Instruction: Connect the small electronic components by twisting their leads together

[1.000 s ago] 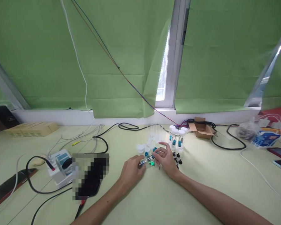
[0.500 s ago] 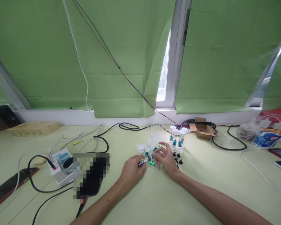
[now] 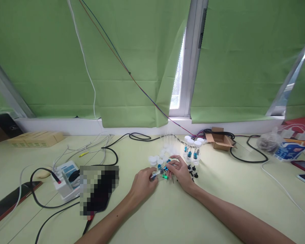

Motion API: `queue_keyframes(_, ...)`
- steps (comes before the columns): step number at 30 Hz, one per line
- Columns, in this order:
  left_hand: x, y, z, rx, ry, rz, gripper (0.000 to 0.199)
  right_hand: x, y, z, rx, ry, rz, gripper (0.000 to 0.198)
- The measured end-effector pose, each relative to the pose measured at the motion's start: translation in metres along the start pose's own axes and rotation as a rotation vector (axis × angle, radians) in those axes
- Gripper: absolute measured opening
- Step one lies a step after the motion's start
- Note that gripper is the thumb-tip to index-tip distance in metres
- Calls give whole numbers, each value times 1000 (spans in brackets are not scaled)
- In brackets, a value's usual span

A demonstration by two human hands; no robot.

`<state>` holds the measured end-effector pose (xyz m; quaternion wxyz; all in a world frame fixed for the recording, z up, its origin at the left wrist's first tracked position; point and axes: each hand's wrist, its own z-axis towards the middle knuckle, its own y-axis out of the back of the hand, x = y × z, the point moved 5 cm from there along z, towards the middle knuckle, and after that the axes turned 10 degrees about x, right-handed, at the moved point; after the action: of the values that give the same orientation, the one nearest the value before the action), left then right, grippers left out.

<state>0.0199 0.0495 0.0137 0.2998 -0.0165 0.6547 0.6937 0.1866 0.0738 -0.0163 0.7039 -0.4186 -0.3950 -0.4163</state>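
Note:
My left hand (image 3: 143,183) is closed round one end of a slim clear tube (image 3: 157,174), which lies tilted up to the right. At the tube's other end, my right hand (image 3: 179,173) pinches a small blue part (image 3: 166,168); its exact kind is too small to make out. Beneath the tube, between my hands, rests a bright green piece (image 3: 165,177). White caps (image 3: 153,160) lie just beyond my fingers. Several capped clear vials (image 3: 189,152) with blue parts inside stand behind my right hand. Small black pieces (image 3: 195,173) are scattered beside it.
An open cardboard box (image 3: 221,142) stands at the back right, near black cables. To the left are a white power strip (image 3: 66,181) with cords and a blurred black object (image 3: 101,193). Empty clear vials (image 3: 170,144) stand behind the caps. A blue packet (image 3: 289,150) lies far right.
My right hand has shifted very slightly, and the blue part shows a little more at the tube's end. My left hand stays nearly still on the tube.

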Motion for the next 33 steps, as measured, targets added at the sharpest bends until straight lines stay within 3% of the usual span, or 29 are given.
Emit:
queue_keyframes(24, 2, 4, 2, 34, 44, -111, 15, 1, 3, 1, 8, -5, -73, 26)
queue_keyframes(33, 4, 4, 3, 49, 77, -131, 12, -7, -4, 1, 173, -206, 282, 21)
